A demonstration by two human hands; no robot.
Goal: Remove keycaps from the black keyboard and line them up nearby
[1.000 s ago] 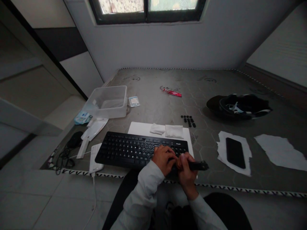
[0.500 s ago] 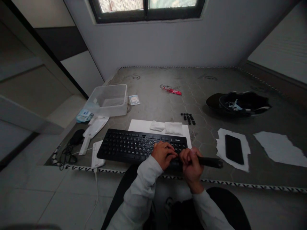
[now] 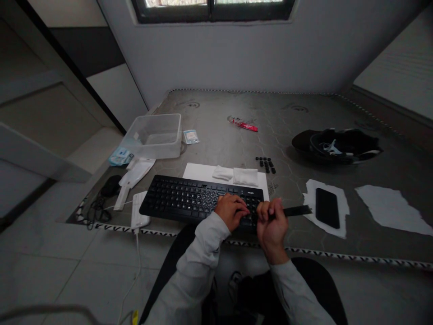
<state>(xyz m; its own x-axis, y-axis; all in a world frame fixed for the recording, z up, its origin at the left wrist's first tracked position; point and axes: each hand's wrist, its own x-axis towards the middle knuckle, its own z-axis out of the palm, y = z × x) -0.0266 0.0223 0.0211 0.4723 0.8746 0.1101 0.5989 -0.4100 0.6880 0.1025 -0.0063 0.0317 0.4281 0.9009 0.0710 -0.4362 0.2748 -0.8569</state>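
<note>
Head view showed a grey-covered table (image 3: 216, 135) with a black keyboard (image 3: 189, 198) at its near edge, partly over a white sheet (image 3: 199, 170). The left hand (image 3: 232, 211) lay bent-fingered over the keyboard's right part; whether it held anything, I could not tell. Just beside, the right hand (image 3: 273, 225) gripped a dark stick-like tool (image 3: 297, 211). Small black keycaps (image 3: 267, 165) lay clustered beyond.

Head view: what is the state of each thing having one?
Keyboard: keys up
Left hand: fingers bent over the keyboard
Right hand: closed around the dark tool
Dark tool: held, sticking out rightward
Black pieces: loose, grouped
Plastic box: open, lidless
Phone-like slab: flat, dark
Black headgear: hollow side up
Black cord: bunched
</note>
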